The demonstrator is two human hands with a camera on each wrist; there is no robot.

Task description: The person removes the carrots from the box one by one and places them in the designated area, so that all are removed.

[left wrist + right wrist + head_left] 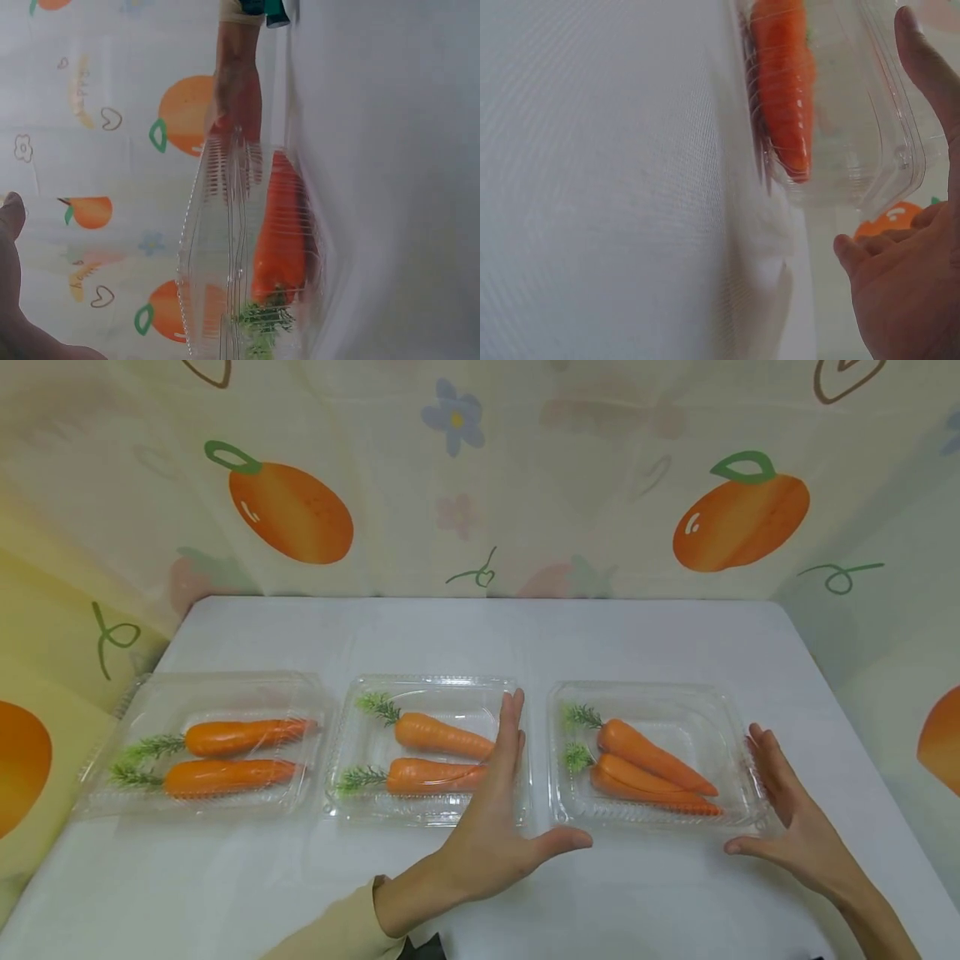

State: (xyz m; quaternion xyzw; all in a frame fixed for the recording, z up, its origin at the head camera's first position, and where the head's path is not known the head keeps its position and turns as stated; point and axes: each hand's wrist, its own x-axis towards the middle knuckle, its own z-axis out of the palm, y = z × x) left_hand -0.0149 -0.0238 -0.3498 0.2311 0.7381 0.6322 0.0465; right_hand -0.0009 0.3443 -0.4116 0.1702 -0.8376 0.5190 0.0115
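Note:
Three lidded clear plastic boxes stand in a row, each with two orange carrots with green tops. My left hand (491, 827) is upright with straight fingers and thumb spread, between the middle box (450, 689) and the right box (678, 714). It overlaps the tips of the middle carrots (438, 735) in the head view. Beside the right box's right end is my right hand (798, 827), palm inward, fingers extended and thumb out. The right box's carrots (648, 752) show through its lid. In the right wrist view, the thumb and fingers (930, 71) stand near the box corner.
The left box (172, 693) with its two carrots (232, 777) sits near the table's left edge. A white cloth covers the table (465, 631). Behind and at both sides hangs a curtain (570, 485) printed with oranges and flowers.

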